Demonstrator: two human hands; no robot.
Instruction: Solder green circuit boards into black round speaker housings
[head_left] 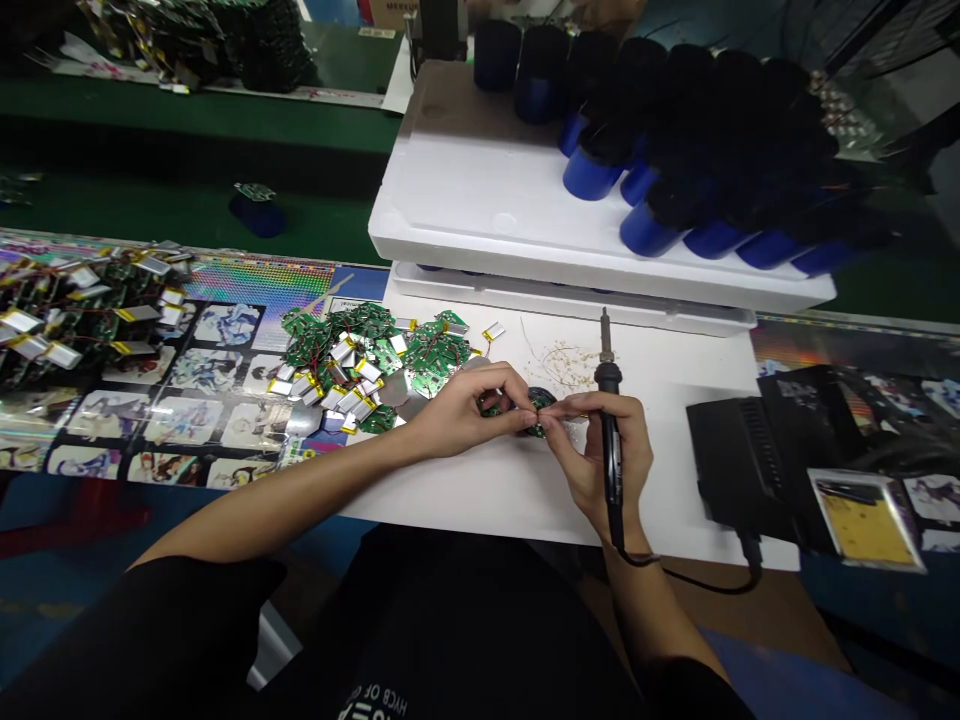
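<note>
Small green circuit board [536,412] sits centred between the hands, pinched by fingertips of left hand [457,418] and right hand [600,450]. Right hand also grips soldering iron [612,450].

left hand [457,415], right hand [604,455] close together

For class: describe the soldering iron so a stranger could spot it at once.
Find the white foam slab, then the white board below it. The right hand there grips the soldering iron. Its tip points upward and a black cord trails from it, unlike the loose circuit boards nearby.
</note>
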